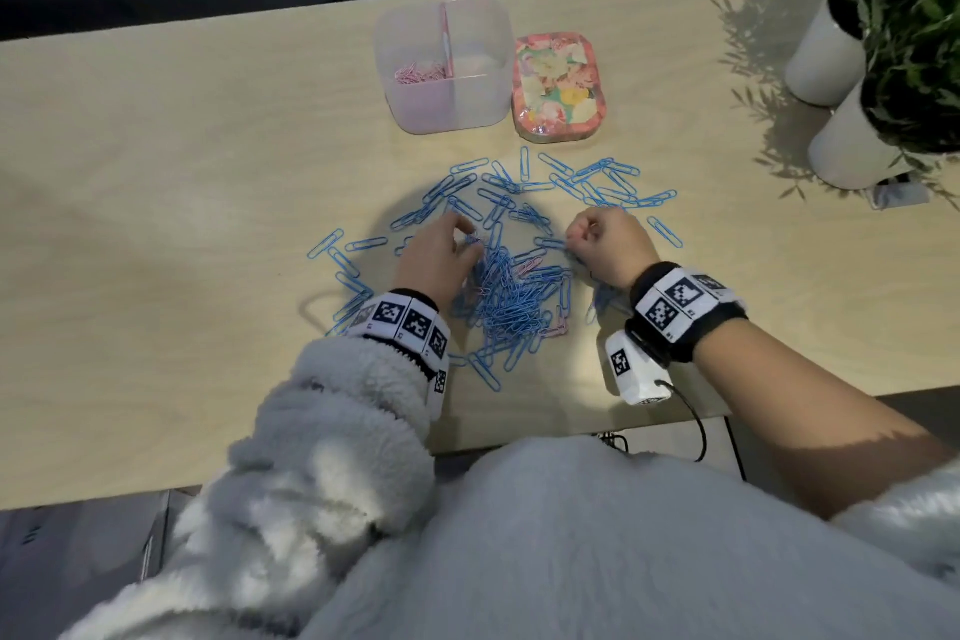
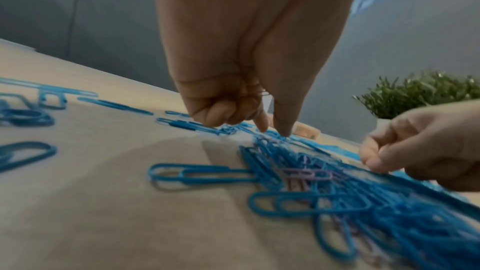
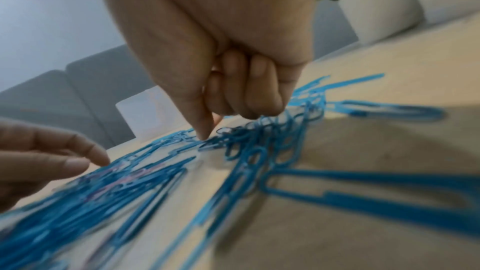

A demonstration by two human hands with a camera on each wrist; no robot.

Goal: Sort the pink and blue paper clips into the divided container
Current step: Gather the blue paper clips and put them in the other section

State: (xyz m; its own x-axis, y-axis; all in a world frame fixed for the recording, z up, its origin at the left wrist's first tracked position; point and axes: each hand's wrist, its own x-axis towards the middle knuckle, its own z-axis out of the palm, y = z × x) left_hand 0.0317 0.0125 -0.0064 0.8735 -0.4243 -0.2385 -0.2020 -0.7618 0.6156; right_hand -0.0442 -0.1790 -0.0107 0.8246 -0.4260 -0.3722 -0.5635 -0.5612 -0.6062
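Observation:
A heap of blue paper clips (image 1: pixel 511 299) with a few pink paper clips (image 1: pixel 527 266) mixed in lies mid-table, with more blue ones scattered around it. The clear divided container (image 1: pixel 485 112) stands behind; its left compartment holds pink clips (image 1: pixel 420 72). My left hand (image 1: pixel 470 240) is at the heap's left. In the left wrist view its thumb and forefinger tips (image 2: pixel 284 130) pinch a pinkish clip (image 2: pixel 272 140) on the heap. My right hand (image 1: pixel 571 237) is fisted at the heap's right, with thumb and forefinger (image 3: pixel 205 132) pinching blue clips (image 3: pixel 221 143).
A floral box (image 1: pixel 558 86) sits right of the container. Two white pots with green plants (image 1: pixel 852 135) stand at the far right, with a small grey object (image 1: pixel 898 195) beside them. The table's near edge (image 1: pixel 311 470) runs just below my wrists.

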